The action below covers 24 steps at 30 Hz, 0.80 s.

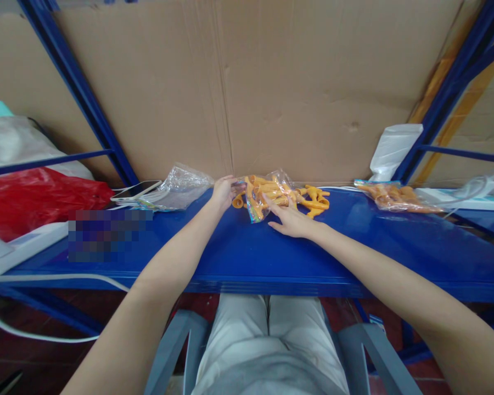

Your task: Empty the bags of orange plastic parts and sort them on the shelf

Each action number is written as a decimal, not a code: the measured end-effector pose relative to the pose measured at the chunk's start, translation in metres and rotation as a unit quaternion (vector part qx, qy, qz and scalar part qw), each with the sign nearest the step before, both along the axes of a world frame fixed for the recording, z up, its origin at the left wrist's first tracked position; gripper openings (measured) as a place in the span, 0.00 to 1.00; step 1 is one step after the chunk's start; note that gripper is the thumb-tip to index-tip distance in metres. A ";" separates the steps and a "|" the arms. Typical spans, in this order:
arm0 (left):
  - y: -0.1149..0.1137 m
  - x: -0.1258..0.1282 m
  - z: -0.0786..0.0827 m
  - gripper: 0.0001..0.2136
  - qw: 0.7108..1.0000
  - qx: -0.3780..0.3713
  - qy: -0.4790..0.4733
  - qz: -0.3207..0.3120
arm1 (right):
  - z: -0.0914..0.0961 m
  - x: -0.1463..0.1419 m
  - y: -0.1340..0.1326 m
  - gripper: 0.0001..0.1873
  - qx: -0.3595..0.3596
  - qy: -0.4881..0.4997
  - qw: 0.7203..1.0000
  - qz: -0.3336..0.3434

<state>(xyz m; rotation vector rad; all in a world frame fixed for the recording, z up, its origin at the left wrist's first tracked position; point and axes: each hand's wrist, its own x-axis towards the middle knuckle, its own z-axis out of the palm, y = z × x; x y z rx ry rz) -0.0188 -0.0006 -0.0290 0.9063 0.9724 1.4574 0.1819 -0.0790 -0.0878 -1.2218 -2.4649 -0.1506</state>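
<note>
A clear plastic bag [267,189] of orange-yellow plastic pieces lies near the back of the blue shelf, its colourful printed strip facing the front left. At its left end, my left hand [223,191] is closed on the plastic, with the fingertips partly hidden. From the right, my right hand [291,219] rests against the bag with fingers stretched and thumb apart. Loose orange-yellow plastic pieces [319,203] lie just right of the bag. Another ring-ended piece [237,202] shows beside my left fingers.
A second filled bag [397,197] lies at the right. Flat clear bags [183,186] and a phone-like device [135,190] are on the left, near a red plastic bag [45,195]. Blue posts [80,93] and a cardboard wall [292,82] bound the back. A white cable [66,277] crosses the left front edge.
</note>
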 end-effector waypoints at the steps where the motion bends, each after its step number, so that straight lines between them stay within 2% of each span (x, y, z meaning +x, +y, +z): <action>1: 0.001 -0.001 0.000 0.17 1.000 0.004 -0.012 -0.002 | 0.000 0.000 0.001 0.48 0.007 0.014 1.000 -0.005; 5: 0.002 -0.003 0.001 0.19 0.999 0.028 -0.030 -0.021 | 0.007 0.003 0.005 0.50 0.032 0.089 0.994 -0.063; 7: -0.002 0.000 0.002 0.20 0.998 0.048 -0.018 -0.040 | 0.013 0.008 0.008 0.45 0.036 0.127 0.986 -0.099; 11: -0.014 0.009 0.005 0.21 0.992 0.086 0.034 -0.088 | 0.025 0.025 0.015 0.25 0.029 0.178 0.969 -0.168; 14: -0.020 0.016 0.004 0.20 0.984 0.112 0.065 -0.120 | 0.032 0.037 0.016 0.23 0.008 0.218 0.955 -0.200; 19: -0.019 0.018 -0.004 0.20 0.968 0.128 0.093 -0.194 | 0.041 0.044 0.013 0.23 -0.021 0.331 0.922 -0.198; 22: -0.017 0.017 -0.012 0.22 0.953 0.108 0.119 -0.257 | 0.042 0.043 0.012 0.22 -0.076 0.414 0.890 -0.174; 24: -0.017 0.017 -0.016 0.26 0.946 0.098 0.142 -0.273 | 0.041 0.042 0.014 0.22 -0.113 0.454 0.869 -0.162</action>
